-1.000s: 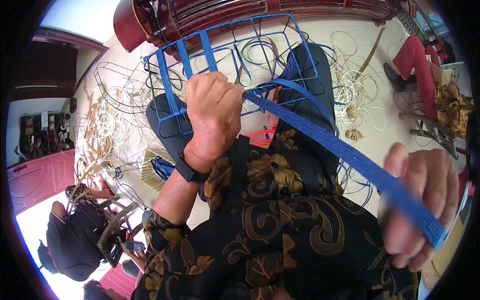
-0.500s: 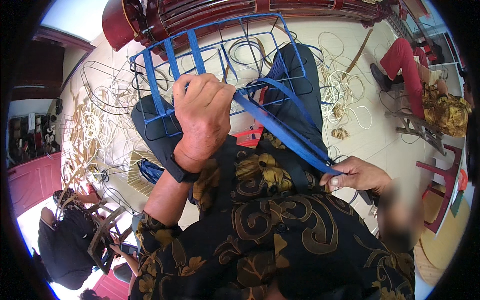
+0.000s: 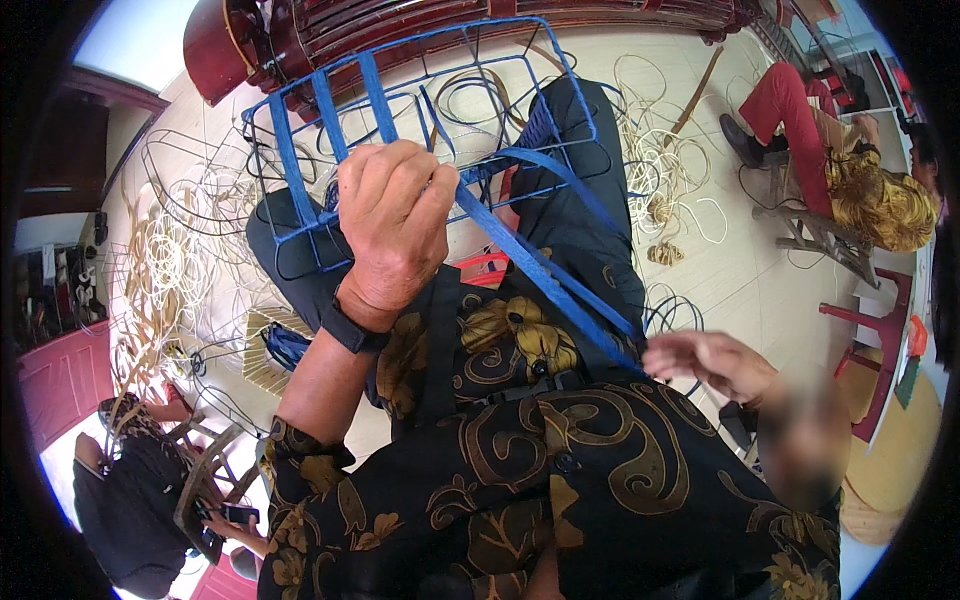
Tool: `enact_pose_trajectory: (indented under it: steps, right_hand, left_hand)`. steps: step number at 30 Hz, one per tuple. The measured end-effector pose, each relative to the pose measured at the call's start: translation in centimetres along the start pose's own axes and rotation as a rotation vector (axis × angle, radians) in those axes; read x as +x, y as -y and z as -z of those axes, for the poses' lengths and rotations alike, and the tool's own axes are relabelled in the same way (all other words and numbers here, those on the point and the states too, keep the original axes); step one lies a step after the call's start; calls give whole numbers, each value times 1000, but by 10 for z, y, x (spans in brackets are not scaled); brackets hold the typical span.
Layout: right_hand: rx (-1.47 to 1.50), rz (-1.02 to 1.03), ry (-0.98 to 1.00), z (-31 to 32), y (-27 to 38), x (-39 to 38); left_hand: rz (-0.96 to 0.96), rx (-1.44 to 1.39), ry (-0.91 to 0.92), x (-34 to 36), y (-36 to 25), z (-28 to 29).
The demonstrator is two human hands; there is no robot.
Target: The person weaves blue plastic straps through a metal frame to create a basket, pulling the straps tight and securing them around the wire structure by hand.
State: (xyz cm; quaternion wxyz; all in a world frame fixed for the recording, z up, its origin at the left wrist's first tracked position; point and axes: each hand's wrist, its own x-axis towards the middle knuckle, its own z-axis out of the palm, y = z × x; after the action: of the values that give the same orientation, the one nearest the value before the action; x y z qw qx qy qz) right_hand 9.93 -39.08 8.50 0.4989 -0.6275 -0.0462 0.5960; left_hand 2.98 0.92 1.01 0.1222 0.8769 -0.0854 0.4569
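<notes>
A rectangular wire frame (image 3: 595,130), wrapped in blue with several flat bands across its left half, rests over my thighs. My left hand (image 3: 390,215) is closed on the frame's near side, where a blue strip (image 3: 520,262) comes out from my fist and runs down to the right. A second blue strip runs beside it over my right thigh. My right hand (image 3: 705,360) has its fingers apart, slightly blurred, just beside the lower end of the strips; whether it touches them I cannot tell.
Pale cords (image 3: 170,240) lie heaped on the floor. A dark red wooden bench (image 3: 400,30) is beyond the frame. A seated person in red trousers (image 3: 830,180) is at right, near red stools (image 3: 880,320). Another person (image 3: 120,500) holding a phone sits at lower left.
My right hand came inward from the far right with the taut strip, pinched it near my right thigh, and now has opened its fingers. The strip hangs lower. The view shifted slightly.
</notes>
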Motion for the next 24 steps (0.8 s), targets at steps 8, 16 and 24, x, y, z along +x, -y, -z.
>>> enact_pose_trajectory:
  steps: [8, 16, 24]
  right_hand:
    - [-933, 932, -372, -78, 60, 148]
    - [-1306, 627, -169, -76, 48, 189]
    - [-1180, 737, -328, -71, 33, 205]
  left_hand:
    - [21, -21, 24, -3, 0, 3]
    - [85, -32, 46, 2, -3, 4]
    - [107, -84, 72, 2, -8, 5]
